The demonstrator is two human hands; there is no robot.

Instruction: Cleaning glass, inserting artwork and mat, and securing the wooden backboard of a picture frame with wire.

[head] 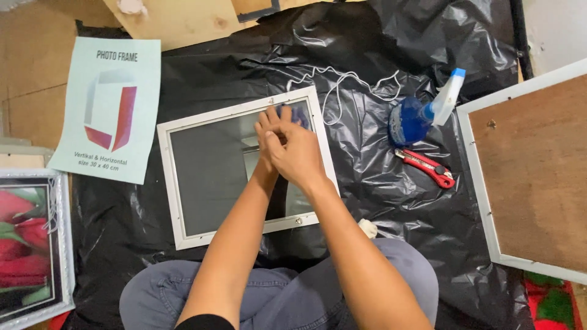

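A white picture frame [168, 177] with a glass pane lies face-down on black plastic sheeting in front of my knees. Both my hands are stacked over the frame's upper right part. My right hand [299, 156] lies on top, my left hand [267, 125] beneath it, mostly covered. Together they press a blue cloth [293, 114] against the glass; only a bit of the cloth shows past my fingers.
A blue spray bottle [419, 116] and a red utility knife [428, 168] lie to the right. Another frame with a brown backing board [532, 171] lies far right. A pale green paper insert [110, 110] and a framed red picture [30, 244] are left. White string [348, 82] lies behind.
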